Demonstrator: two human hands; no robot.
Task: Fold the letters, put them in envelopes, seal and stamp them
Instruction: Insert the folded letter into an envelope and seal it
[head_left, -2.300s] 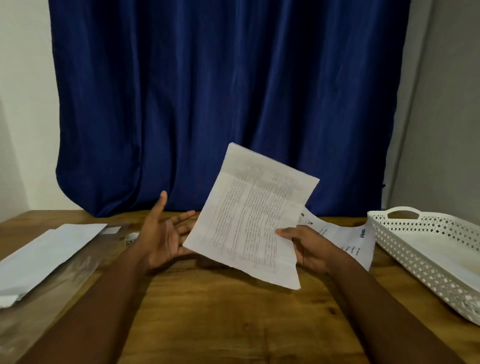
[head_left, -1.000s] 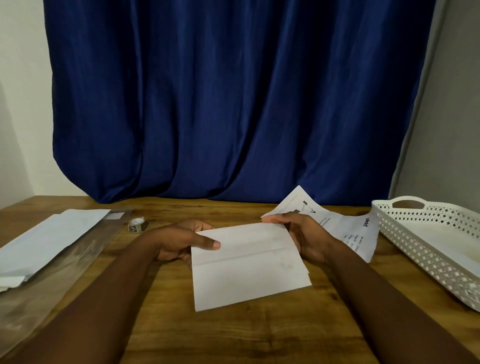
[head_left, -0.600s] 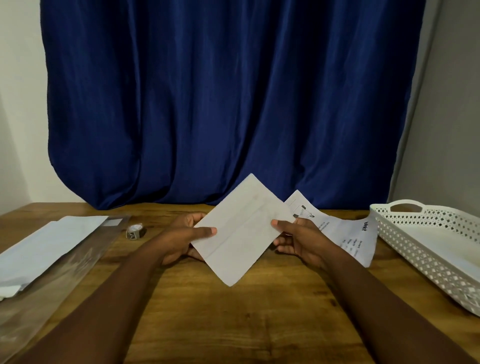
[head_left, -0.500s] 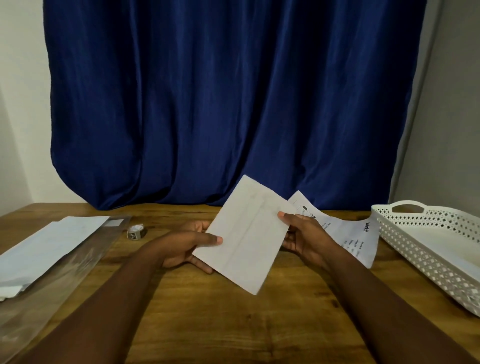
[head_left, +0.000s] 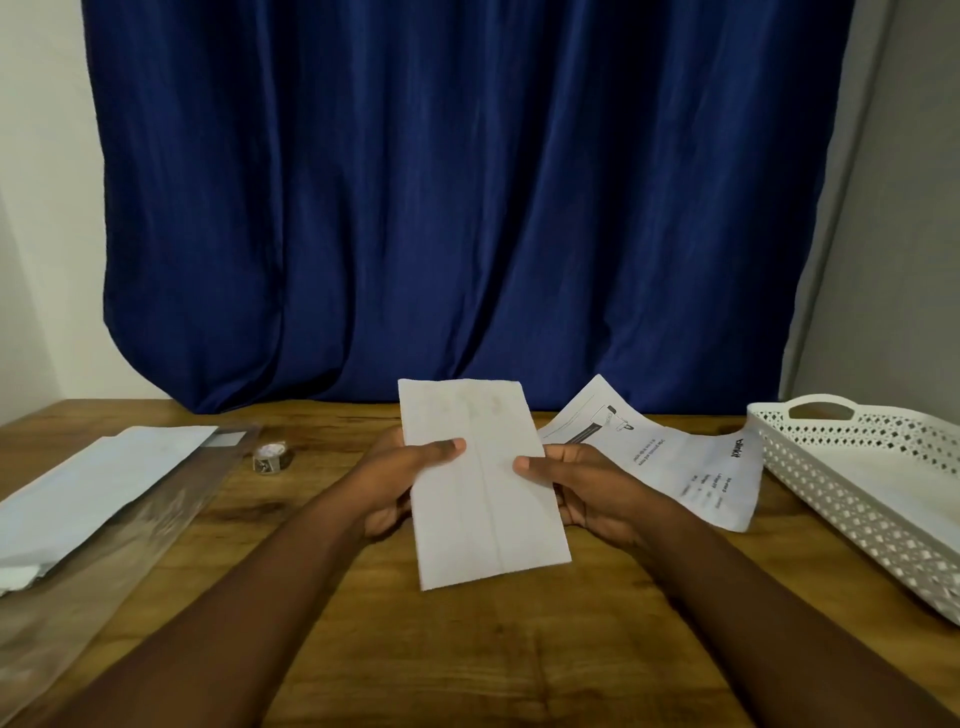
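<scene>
Both forearms reach in from the near edge and meet at the middle of the wooden worktop. Left hand and right hand hold a folded letter between them, lifted off the wood and roughly upright, long side running near to far, a crease line down its middle. Left thumb lies across the front of the letter's left edge, other fingers curled behind it. Right thumb pinches the right edge from the front, right fingers curled behind and partly hidden by the paper.

White perforated basket with a handle cutout sits at the far right; its inside looks plain white, contents cannot be told. At the left a clear plastic sleeve lies on the worktop with white envelopes on top of it. A small roll of stamps or tape stands just right of the sleeve's far end; which one is not clear.

A printed sheet with a diagram and text lies flat behind the right hand, between the letter and the basket. A dark blue curtain hangs behind the worktop.
</scene>
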